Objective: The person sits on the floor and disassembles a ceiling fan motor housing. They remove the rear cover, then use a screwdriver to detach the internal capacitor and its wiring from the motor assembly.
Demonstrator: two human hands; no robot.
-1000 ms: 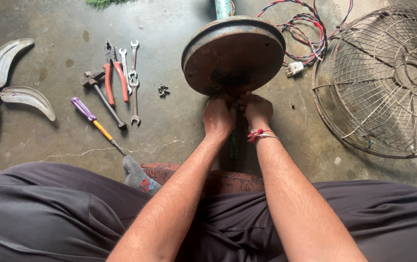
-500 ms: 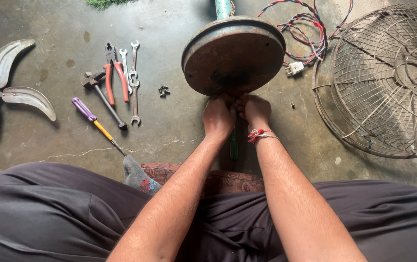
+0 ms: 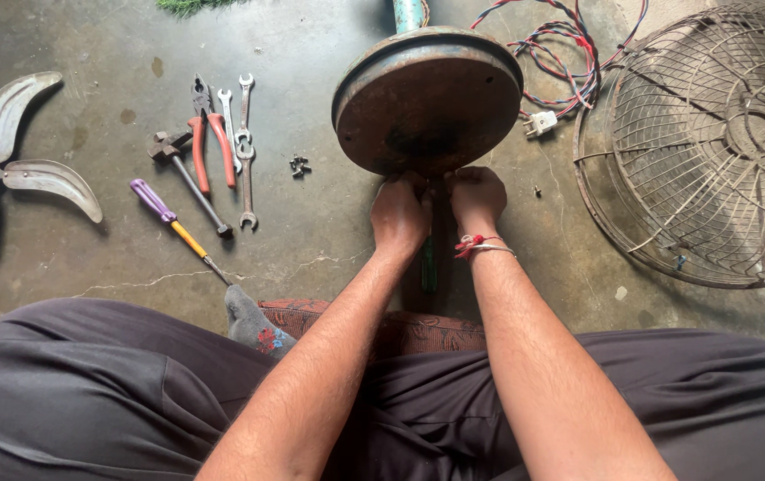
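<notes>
Both left hand (image 3: 398, 214) and right hand (image 3: 476, 198) clenched on lower rim of rusty round metal fan base (image 3: 427, 98); likely heavy, rigid, gritty.

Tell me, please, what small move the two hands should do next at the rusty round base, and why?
Probably keep both hands pressed at the rim: the left hand and right hand grip the near edge of the rusty base, with a green-handled tool between them.

The rusty round fan base (image 3: 427, 98) is tipped on edge, its brown underside facing the camera, directly above both hands and touching their fingertips. A green-handled tool (image 3: 429, 263), probably a screwdriver, lies between the wrists.
</notes>
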